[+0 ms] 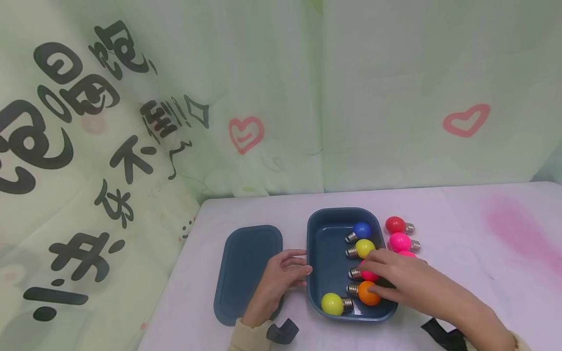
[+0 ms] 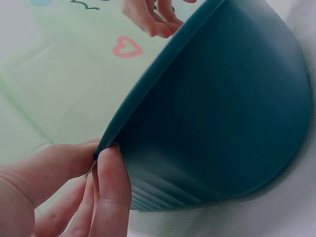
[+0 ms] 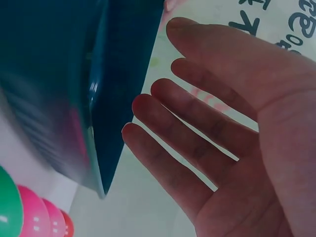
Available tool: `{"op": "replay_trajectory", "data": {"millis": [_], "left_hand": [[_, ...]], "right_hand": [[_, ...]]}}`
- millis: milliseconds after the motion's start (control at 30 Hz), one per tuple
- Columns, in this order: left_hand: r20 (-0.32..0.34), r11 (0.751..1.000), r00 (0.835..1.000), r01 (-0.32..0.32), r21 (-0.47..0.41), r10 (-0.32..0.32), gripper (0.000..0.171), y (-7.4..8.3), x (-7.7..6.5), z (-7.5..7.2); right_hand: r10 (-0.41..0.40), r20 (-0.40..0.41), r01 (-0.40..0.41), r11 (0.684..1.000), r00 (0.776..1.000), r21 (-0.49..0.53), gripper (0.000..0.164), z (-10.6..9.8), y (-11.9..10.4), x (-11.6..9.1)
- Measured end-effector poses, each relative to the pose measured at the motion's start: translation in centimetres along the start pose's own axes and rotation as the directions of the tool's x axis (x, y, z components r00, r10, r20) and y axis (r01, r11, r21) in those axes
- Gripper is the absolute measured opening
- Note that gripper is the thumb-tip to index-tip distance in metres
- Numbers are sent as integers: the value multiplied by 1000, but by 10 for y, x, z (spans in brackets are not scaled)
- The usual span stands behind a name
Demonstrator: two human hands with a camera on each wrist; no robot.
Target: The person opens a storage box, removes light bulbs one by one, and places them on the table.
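A dark blue plastic box (image 1: 327, 263) holds several coloured light bulbs with metal screw bases. My left hand (image 1: 283, 275) is at its left side; the left wrist view shows thumb and finger pinching the rim (image 2: 111, 126). Over the box's right side, my right hand (image 1: 397, 273) has its fingers straight and spread, with nothing gripped. Beneath it lie a pink bulb (image 1: 369, 274), partly covered, and an orange bulb (image 1: 370, 293). Farther back in the box are a blue bulb (image 1: 362, 230) and a yellow bulb (image 1: 365, 248). Another yellow bulb (image 1: 331, 304) lies at the front, its base pointing right.
A flat dark blue lid (image 1: 241, 268) lies left of the box. Right of the box, a red bulb (image 1: 395, 224) and pink bulbs (image 1: 400, 242) form a row, with a green bulb (image 3: 7, 205) nearer in the right wrist view. A printed curtain (image 1: 373, 97) hangs behind the table.
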State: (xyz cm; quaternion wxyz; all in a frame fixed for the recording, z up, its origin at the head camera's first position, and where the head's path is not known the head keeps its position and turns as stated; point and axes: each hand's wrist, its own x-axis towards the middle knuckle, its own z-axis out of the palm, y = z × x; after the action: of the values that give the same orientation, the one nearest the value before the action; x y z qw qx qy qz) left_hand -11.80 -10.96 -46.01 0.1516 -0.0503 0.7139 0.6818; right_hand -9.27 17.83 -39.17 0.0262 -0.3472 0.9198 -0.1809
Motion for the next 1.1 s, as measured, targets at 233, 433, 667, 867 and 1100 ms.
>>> {"op": "replay_trajectory", "data": {"millis": [233, 433, 667, 867, 1100], "left_hand": [[1, 1000, 1000, -2, 2, 2, 47, -1, 0, -1], [6, 1000, 1000, -3, 5, 3, 45, 0, 0, 0], [14, 1000, 1000, -3, -3, 3, 45, 1, -1, 0], [22, 1000, 1000, -5, -15, 5, 45, 1, -1, 0], [27, 1000, 1000, -5, -22, 6, 44, 1, -1, 0]], "right_hand": [[-42, 25, 41, 999, 999, 23, 34, 8, -11, 11], [-73, 39, 72, 997, 997, 28, 39, 17, -19, 19], [-94, 86, 91, 995, 992, 43, 39, 26, -26, 25], [-141, 110, 136, 989, 984, 57, 33, 33, -30, 31], [-128, 148, 115, 989, 981, 92, 34, 41, -32, 36]]}}
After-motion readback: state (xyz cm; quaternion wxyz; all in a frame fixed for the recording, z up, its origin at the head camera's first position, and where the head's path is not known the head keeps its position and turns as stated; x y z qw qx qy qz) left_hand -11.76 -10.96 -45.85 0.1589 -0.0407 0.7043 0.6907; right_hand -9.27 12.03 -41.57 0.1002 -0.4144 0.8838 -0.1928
